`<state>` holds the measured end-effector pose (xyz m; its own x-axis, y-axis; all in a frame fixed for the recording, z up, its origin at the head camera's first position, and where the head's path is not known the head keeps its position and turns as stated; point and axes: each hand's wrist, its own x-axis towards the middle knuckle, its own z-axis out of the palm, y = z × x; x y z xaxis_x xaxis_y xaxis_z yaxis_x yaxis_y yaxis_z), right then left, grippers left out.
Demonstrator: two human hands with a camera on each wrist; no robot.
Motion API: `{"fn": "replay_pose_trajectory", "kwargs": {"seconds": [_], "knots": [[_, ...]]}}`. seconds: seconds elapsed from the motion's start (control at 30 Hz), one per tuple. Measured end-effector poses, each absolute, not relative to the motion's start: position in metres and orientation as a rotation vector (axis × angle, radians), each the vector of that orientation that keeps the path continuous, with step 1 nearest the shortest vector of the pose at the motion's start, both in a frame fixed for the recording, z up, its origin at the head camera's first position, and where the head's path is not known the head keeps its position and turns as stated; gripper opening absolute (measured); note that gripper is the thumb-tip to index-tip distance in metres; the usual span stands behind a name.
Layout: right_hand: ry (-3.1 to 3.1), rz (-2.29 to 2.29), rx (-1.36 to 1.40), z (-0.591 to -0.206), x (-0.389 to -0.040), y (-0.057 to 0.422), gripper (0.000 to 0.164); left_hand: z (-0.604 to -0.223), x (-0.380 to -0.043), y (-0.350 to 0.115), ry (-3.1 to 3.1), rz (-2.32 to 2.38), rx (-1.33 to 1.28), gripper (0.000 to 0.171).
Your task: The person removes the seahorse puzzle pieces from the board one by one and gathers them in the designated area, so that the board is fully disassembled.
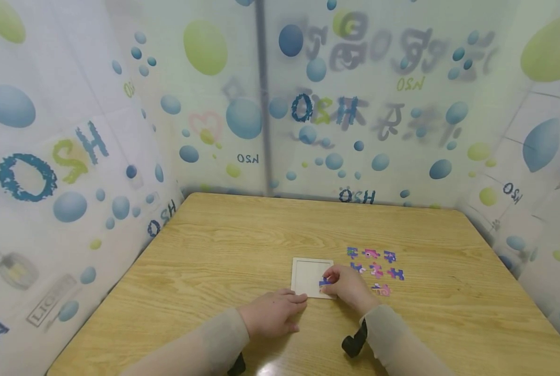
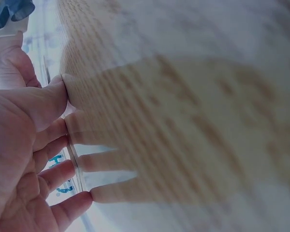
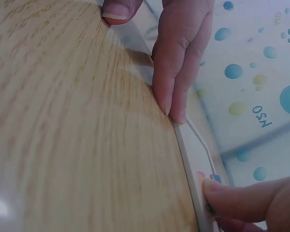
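A square white puzzle tray (image 1: 305, 277) lies on the wooden table in front of me. My left hand (image 1: 272, 313) rests by its lower left corner, fingers extended; in the right wrist view the fingertips of that left hand (image 3: 176, 63) touch the tray's edge (image 3: 187, 157). At the tray's lower right corner, my right hand (image 1: 352, 288) pinches a blue and purple jigsaw piece (image 1: 324, 282) between thumb and fingers, and the right thumb partly hides it. The left wrist view shows the left palm (image 2: 14, 150) with fingertips down on the glossy table.
Several loose purple and pink jigsaw pieces lie in rows right of the tray, among them a piece with an eye (image 1: 370, 254) and a pink one (image 1: 383, 290) near the right wrist. A patterned curtain (image 1: 223, 156) surrounds the table (image 1: 214, 245) at the back and sides.
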<state>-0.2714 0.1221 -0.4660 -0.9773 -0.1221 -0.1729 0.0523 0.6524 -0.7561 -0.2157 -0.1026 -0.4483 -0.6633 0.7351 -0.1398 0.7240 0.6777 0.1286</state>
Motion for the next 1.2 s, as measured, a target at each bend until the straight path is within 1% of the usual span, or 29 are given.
{"fn": "replay_pose_trajectory", "kwargs": {"seconds": [0.43,0.8,1.03,1.2], "knots": [[2.689,-1.216,-0.067,-0.466,-0.271,0.121,0.025,-0.446,-0.213,-0.103,2.705,0.098,1.184,0.056],[2.67,-1.229,-0.092,-0.466,-0.274,0.128,0.012,-0.447,-0.215,-0.103,2.711,0.088,1.195,0.055],[2.612,-1.273,-0.111,-0.465,-0.277,0.132,0.01,-0.448,-0.215,-0.104,2.714,0.09,1.189,0.055],[2.519,-1.385,-0.096,-0.471,-0.28,0.136,0.011,-0.447,-0.215,-0.103,2.714,0.089,1.186,0.055]]}}
